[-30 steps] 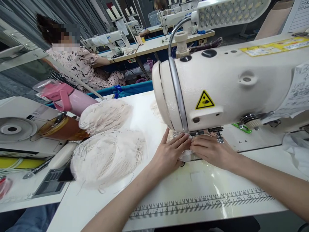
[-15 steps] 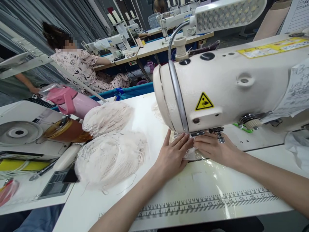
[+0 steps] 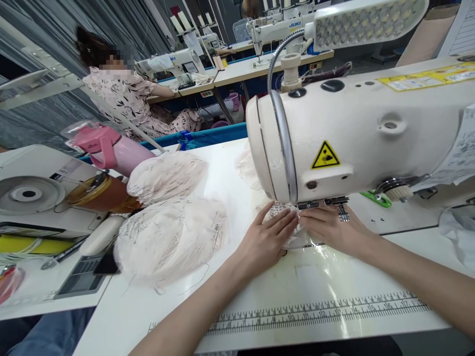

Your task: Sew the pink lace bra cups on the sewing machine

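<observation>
My left hand (image 3: 265, 241) lies flat on sheer, lacy fabric (image 3: 279, 209) below the head of the white sewing machine (image 3: 349, 143), its fingers stretched out and the thumb apart. Close to its fingertips, my right hand (image 3: 332, 228) rests on the same fabric at the needle area, partly hidden behind the machine's metal parts; what its fingers hold, if anything, is hidden. Two round piles of pale, thread-covered fabric sit to the left, one nearer (image 3: 170, 244) and one farther (image 3: 166, 177).
A printed ruler (image 3: 315, 314) runs along the table's front edge. At left are a pink flask (image 3: 115, 148), an amber container (image 3: 102, 193) and another machine (image 3: 25, 193). Green snips (image 3: 376, 199) lie right of the needle. A person in patterned clothes (image 3: 118, 99) sits beyond.
The view has shifted slightly, so the machine appears farther right. My left hand's thumb and fingers show more lacy fabric between them. Both hands stay by the needle area.
</observation>
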Demonstrator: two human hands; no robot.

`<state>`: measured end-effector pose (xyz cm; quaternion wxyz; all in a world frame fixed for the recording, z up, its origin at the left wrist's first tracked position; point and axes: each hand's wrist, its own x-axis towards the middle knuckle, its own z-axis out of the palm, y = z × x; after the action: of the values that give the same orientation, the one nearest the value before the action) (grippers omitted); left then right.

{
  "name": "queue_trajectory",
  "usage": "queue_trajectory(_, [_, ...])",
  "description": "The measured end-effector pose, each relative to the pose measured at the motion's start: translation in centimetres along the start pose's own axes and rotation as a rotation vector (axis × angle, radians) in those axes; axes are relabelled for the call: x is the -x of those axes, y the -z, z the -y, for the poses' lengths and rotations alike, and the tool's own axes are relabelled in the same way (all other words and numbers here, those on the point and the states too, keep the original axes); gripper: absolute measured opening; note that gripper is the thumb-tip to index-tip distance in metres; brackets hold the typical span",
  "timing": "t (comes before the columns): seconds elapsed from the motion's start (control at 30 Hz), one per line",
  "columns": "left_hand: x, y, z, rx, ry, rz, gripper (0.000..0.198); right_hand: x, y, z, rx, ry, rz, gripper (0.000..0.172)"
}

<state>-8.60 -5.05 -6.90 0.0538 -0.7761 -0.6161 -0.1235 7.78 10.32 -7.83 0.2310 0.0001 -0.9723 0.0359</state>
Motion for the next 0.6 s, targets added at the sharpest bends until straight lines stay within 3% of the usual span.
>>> queue_trajectory(0.17, [0.1, 0.5, 1.0, 0.037, -0.020, 0.033, 0.052, 0.1, -0.3, 0.4, 0.075, 0.064, 0.039, 0.028])
queue_trajectory(0.3, [0.1, 0.5, 1.5, 0.036, -0.026, 0.019, 0.051, 0.2, -1.1, 0.8, 0.089, 0.051, -0.007, 0.024])
queue_trajectory(0.6, [0.0, 0.3, 1.1, 0.018, 0.025, -0.023, 0.047, 0.2, -1.4, 1.2, 0.058, 0.042, -0.039, 0.021])
